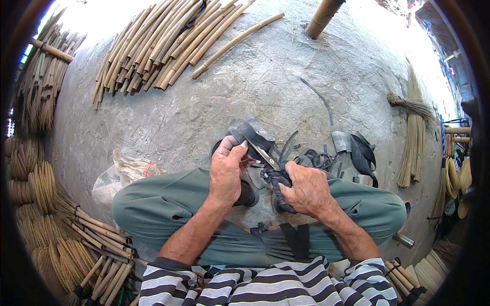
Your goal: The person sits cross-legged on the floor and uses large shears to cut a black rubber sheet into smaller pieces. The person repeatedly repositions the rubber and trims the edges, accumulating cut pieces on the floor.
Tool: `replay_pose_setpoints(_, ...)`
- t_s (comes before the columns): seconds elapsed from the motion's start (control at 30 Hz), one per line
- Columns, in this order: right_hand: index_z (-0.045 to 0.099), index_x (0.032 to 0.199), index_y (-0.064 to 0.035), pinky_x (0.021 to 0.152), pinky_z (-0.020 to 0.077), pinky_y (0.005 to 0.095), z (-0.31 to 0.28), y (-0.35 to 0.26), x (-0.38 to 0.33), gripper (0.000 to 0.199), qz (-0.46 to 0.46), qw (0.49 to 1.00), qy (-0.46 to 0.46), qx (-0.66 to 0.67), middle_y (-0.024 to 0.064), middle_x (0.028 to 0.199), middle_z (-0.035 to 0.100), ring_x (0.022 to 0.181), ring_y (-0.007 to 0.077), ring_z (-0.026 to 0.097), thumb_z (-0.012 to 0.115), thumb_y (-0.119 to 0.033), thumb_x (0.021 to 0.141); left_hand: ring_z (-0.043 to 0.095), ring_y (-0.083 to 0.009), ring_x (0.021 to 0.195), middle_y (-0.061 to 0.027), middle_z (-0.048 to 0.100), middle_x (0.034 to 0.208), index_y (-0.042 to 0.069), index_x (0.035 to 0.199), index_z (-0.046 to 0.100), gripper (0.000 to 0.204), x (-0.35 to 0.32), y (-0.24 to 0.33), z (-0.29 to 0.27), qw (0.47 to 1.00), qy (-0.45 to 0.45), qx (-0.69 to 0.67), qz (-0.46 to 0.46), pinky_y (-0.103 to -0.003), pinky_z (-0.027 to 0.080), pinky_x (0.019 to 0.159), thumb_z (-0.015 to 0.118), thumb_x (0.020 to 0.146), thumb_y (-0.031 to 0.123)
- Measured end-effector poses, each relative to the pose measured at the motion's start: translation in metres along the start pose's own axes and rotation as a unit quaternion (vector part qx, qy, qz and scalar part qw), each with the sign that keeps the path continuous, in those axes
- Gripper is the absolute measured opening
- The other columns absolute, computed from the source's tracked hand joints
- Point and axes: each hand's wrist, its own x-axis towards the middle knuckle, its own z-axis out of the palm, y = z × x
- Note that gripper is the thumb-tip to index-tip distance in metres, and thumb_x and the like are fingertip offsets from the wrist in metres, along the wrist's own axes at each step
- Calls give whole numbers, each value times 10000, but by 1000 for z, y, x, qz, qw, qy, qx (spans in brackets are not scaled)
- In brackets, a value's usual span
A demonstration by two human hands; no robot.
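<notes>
Between my knees, my left hand (228, 171) pinches a strip of black rubber (246, 133), thumb on top. My right hand (308, 189) is wrapped round the handles of a pair of scissors (266, 157), which are bound in dark strips. The blades point up and left and lie against the rubber by my left thumb. How far they have cut into it I cannot tell. Cut rubber strips (319, 159) lie tangled on the ground beside my right hand. Farther right is a larger folded piece of black rubber (357, 153). Two short black strips (295, 239) rest across my lap.
Bamboo poles (158, 46) lie bundled at the far left, and an upright bamboo post (322, 19) stands beyond. A straw broom (412, 132) lies at the right. Brooms and woven bundles (43, 188) crowd the left edge. A whitish sack (127, 173) sits by my left knee.
</notes>
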Motion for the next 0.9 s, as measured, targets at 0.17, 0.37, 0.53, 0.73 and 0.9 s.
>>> replay_pose_setpoints(0.17, 555, 967, -35, 737, 459, 459, 4, 2, 4, 437, -73, 987, 118, -79, 154, 875, 668, 830, 367, 686, 823, -321, 774, 649, -69, 891, 3, 706, 1040, 38, 1141, 667, 160, -7, -6, 10, 998, -14, 58, 14, -256, 540, 819, 570, 1017, 69)
replay_pose_setpoints(0.37, 565, 955, -19, 705, 488, 473, 0, 0, 2, 427, -21, 998, 44, -43, 179, 812, 685, 786, 387, 694, 813, -332, 803, 658, -83, 931, -12, 707, 1093, 32, 1193, 667, 207, -6, -6, 8, 998, -44, 52, 17, -268, 539, 853, 578, 1011, 74)
replay_pose_setpoints(0.53, 564, 935, -16, 668, 553, 489, 0, 0, 1, 403, -6, 1000, 9, -15, 195, 753, 696, 748, 402, 724, 795, -332, 841, 685, -92, 966, -12, 730, 1125, 78, 1233, 664, 243, -1, -1, 0, 998, -27, 60, -10, -300, 540, 888, 569, 1011, 103)
replay_pose_setpoints(0.73, 548, 977, -20, 740, 490, 496, 5, 2, 4, 387, -43, 997, 56, -15, 200, 861, 643, 834, 412, 663, 792, -272, 814, 606, -47, 830, 18, 700, 977, 53, 1130, 667, 159, 3, -2, 0, 999, 12, 36, 0, -236, 500, 800, 580, 1005, 101)
replay_pose_setpoints(0.9, 533, 1014, -21, 775, 443, 489, 2, 1, 6, 417, -41, 996, 74, -30, 197, 920, 604, 880, 414, 614, 798, -254, 790, 673, -92, 934, -6, 724, 1096, 65, 1214, 672, 246, -4, -10, 3, 992, -17, 120, -35, -299, 546, 885, 564, 993, 55)
